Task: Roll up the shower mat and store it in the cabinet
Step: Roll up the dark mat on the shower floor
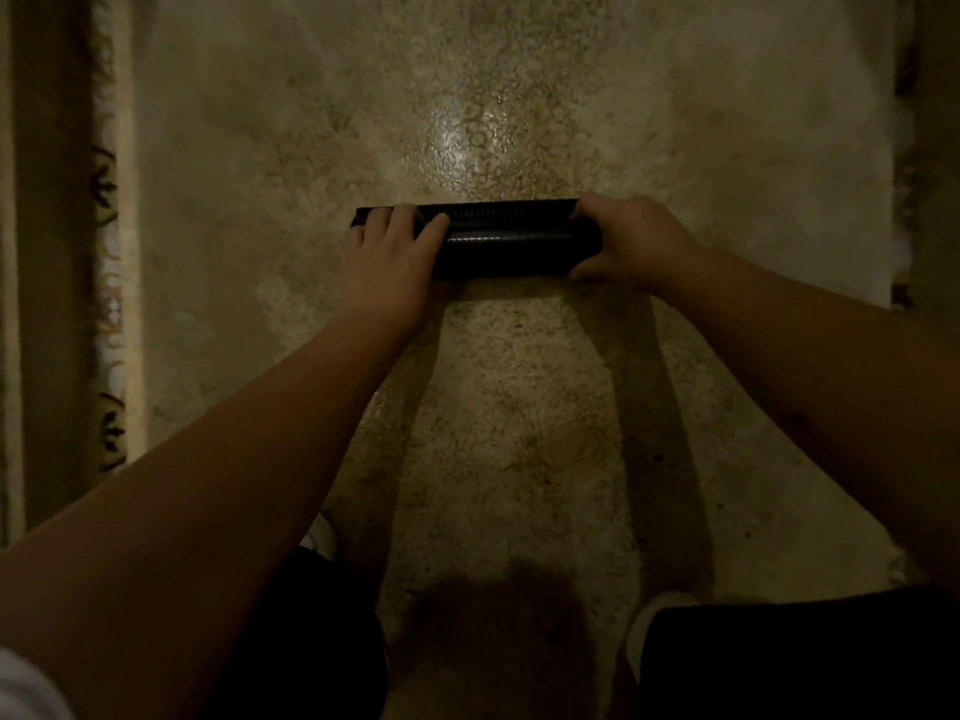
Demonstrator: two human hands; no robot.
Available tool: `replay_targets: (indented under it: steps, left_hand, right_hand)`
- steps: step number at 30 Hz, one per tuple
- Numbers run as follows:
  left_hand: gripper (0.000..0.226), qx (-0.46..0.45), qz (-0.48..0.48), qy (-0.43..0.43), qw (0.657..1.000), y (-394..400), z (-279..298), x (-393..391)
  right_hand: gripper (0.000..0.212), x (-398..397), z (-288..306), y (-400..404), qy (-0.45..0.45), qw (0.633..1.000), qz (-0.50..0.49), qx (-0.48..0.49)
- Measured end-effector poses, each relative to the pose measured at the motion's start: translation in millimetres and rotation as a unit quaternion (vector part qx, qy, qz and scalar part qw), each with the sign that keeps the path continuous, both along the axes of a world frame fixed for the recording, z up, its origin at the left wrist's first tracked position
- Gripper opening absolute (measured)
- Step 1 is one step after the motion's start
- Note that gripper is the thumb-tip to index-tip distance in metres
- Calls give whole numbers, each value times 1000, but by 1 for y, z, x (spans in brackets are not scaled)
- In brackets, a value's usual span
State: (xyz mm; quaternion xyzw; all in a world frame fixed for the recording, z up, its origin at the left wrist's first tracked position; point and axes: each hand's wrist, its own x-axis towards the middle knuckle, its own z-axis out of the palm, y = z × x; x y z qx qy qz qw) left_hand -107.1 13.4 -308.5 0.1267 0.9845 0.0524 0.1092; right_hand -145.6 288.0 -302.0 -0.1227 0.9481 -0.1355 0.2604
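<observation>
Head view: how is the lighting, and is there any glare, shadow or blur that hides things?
Head view: dim, yellowish; a glare patch on the floor beyond the rolled mat; arm shadows fall below both hands, left hand and right hand; a dark shadow at bottom centre; edges are soft and darker.

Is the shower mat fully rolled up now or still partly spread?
Almost fully rolled: the shower mat is a dark cylinder on the floor, gripped by left hand and right hand. A short ribbed strip still lies flat beyond it.
</observation>
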Motion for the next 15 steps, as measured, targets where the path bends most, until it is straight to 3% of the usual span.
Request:
replay_targets:
  steps: [3, 7, 10, 15]
  left_hand:
    - [63, -2, -13, -2, 1000, 2, 6, -12]
    - [44, 44, 16, -3, 999, 1, 11, -22]
    - [38, 70, 28, -13, 997, -2, 10, -24]
    - [36, 78, 16, -20, 997, -5, 11, -37]
  right_hand:
    - [64, -2, -2, 5, -23, 998, -53, -36]
    - [66, 5, -3, 6, 112, 992, 13, 57]
    - [62, 21, -11, 2, 159, 987, -4, 26]
    - [71, 22, -19, 6, 134, 991, 3, 20]
